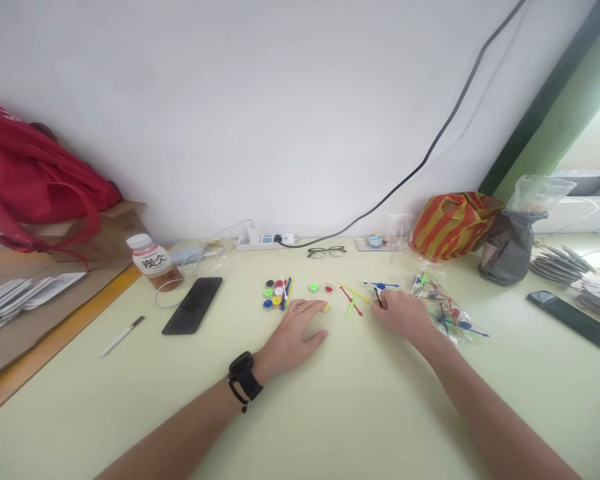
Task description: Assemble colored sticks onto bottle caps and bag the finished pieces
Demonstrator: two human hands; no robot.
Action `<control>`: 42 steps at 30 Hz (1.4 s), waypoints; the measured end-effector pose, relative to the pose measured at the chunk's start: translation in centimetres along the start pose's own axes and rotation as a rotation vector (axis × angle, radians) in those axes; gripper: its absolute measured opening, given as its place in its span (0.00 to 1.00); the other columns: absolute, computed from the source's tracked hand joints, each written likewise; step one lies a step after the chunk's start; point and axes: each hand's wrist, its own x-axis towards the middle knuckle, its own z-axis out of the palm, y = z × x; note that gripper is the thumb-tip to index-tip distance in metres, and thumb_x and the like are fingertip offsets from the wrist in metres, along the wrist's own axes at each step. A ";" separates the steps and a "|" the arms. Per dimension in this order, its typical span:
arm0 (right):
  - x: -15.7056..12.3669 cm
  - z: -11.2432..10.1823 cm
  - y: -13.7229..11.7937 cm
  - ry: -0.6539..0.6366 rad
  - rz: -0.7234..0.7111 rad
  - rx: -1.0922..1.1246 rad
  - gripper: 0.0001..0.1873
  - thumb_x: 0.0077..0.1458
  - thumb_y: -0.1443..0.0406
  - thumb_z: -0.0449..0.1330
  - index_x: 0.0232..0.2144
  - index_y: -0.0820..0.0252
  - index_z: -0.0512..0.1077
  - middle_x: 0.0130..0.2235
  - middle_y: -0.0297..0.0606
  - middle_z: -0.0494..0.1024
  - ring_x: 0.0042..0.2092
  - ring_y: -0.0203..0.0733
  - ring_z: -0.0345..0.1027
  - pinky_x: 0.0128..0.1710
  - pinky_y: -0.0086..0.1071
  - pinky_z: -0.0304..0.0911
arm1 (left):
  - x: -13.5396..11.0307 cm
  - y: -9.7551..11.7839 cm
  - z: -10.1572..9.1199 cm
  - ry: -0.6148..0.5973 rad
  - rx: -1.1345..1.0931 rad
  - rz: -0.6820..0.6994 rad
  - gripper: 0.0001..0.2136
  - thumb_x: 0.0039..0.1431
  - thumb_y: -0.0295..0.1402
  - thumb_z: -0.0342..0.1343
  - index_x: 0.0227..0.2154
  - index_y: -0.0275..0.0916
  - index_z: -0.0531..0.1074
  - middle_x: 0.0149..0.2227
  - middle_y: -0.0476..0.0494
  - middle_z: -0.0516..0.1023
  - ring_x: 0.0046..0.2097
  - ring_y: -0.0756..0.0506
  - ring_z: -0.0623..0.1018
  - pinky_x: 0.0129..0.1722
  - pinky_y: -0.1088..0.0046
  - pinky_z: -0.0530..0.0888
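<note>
My left hand [295, 333] lies on the table with its fingers stretched out and thumb apart. Its fingertips are at a small yellow disc [326, 307], partly covered by them. Just beyond are a green disc [313, 288] and a red piece [329, 288]. To the left, several coloured discs [273, 293] stand beside a bundle of arrow-shaped plastic pieces [287, 293]. My right hand [405, 315] is closed, its thumb and fingers pinching a black plastic arrow [377, 297]. Near it lie red [351, 300], light green [351, 307] and blue [386, 286] arrows.
A clear bag of coloured parts [447, 310] lies right of my right hand. Around are glasses [327, 252], a power strip [265, 240], a black phone [193, 307], a bottle [155, 263], a pen [123, 337], a striped bag [453, 223] and another phone [575, 320].
</note>
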 end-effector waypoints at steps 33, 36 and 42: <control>-0.7 3.0 -2.1 0.140 -0.346 0.873 0.14 0.63 0.55 0.59 0.40 0.59 0.77 0.46 0.47 0.73 0.36 0.45 0.78 0.38 0.42 0.78 | 0.5 0.9 -0.2 0.027 -0.047 -0.068 0.06 0.69 0.36 0.55 0.42 0.43 0.76 0.43 0.45 0.79 0.49 0.42 0.76 0.51 0.64 0.70; -1.2 3.3 -3.1 0.067 -0.464 1.012 0.14 0.61 0.56 0.62 0.45 0.57 0.77 0.48 0.46 0.73 0.45 0.47 0.77 0.49 0.44 0.78 | 0.4 1.0 -0.2 0.009 -0.044 -0.073 0.07 0.69 0.37 0.54 0.42 0.43 0.76 0.43 0.46 0.79 0.48 0.42 0.76 0.51 0.64 0.71; -1.1 3.0 -3.6 0.199 -0.479 1.063 0.14 0.64 0.55 0.60 0.44 0.56 0.77 0.47 0.46 0.75 0.48 0.49 0.75 0.52 0.45 0.76 | 0.5 0.7 -0.1 0.018 -0.126 -0.093 0.07 0.65 0.38 0.59 0.42 0.43 0.76 0.42 0.46 0.79 0.46 0.43 0.77 0.49 0.66 0.72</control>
